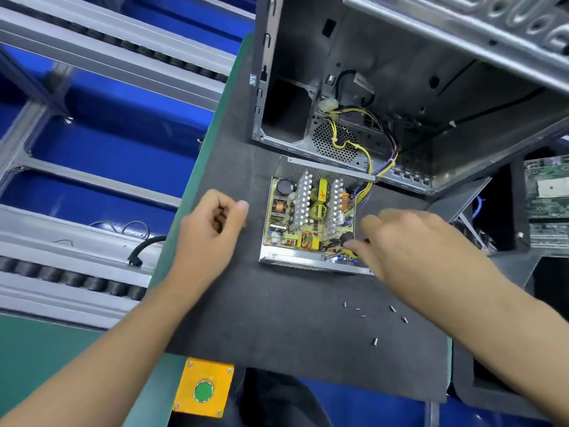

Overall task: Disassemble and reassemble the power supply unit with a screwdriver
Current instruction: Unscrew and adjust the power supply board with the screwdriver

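The power supply unit (308, 217) lies on the dark mat (277, 318) with its cover off, showing its circuit board, heat sinks and coils. Its yellow and purple cables (374, 161) run up into the computer case behind. My right hand (409, 241) grips a yellow-and-black screwdriver (345, 251) whose tip reaches the unit's near front edge. My left hand (212, 223) hovers just left of the unit with its fingers curled, holding nothing that I can see. Several loose screws (375, 315) lie on the mat in front of the unit.
An open metal computer case (400, 87) stands behind the unit. A green circuit board (548, 198) sits at the right in a black tray. A yellow box with a green button (203, 391) is at the bench's near edge. A conveyor frame (92, 149) runs along the left.
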Demonstrator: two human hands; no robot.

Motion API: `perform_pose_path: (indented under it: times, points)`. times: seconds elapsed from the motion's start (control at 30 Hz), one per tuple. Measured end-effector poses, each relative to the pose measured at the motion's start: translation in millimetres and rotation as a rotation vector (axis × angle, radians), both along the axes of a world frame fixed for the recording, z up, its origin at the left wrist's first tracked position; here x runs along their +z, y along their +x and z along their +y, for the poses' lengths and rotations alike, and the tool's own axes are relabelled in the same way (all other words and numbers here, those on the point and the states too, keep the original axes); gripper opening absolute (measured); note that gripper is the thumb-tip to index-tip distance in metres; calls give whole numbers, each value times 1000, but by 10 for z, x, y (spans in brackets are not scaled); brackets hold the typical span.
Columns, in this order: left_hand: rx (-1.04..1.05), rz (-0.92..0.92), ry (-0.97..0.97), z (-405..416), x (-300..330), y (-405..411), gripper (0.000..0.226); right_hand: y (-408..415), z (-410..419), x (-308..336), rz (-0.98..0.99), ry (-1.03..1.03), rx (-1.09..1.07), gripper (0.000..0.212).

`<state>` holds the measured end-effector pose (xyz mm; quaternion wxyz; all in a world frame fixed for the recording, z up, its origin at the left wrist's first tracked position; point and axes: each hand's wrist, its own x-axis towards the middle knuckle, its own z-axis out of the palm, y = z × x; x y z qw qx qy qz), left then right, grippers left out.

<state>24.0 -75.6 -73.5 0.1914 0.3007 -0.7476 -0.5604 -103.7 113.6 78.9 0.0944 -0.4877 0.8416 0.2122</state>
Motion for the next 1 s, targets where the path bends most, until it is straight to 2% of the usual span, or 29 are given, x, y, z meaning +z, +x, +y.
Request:
perform_pose_path:
  times: [0.07,0.1,0.2,0.23,0.33,0.47,0.5,0.6,0.63,0.73,0.83,0.9,0.97,1.0]
  points:
    - [-50,-33,-163,83,-160,46,25,40,-5,-1,64,-23,-92,41]
    - [-71,-37,-225,94,-196,46,26,39,25,-22,32,-9,-108,42]
    - [-51,-46,-273,89,-205,19,26,-5,83,-8,-268,-94,-130,35]
    - [-45,-49,-284,90,-200,10,25,-16,68,3,-277,-116,-120,36]
    - [-51,-77,-306,100,-183,1,24,10,51,-16,-104,-154,-15,27]
    - [-55,-92,-310,103,-159,-6,25,69,1,-2,27,-133,-61,32]
    - [-54,-93,-313,103,-158,-7,25,67,23,-25,-16,-113,-72,32]
    - [-64,-106,-326,105,-173,-8,26,-20,113,-11,-341,-171,-121,18]
    - [-66,-107,-329,102,-179,-6,26,-32,103,9,-348,-179,-116,17]
    - [-66,-101,-332,93,-202,-5,27,-26,52,13,-73,-93,-40,11]
    - [-68,-100,-343,93,-223,-4,26,34,96,-18,32,17,-57,32]
    - [-65,-102,-341,93,-231,2,26,37,127,-20,-60,-28,-62,32]
    - [-64,-105,-343,92,-242,7,25,5,126,1,-198,-103,-85,19]
    - [-63,-105,-344,89,-244,6,26,-11,101,6,-213,-104,-104,21]
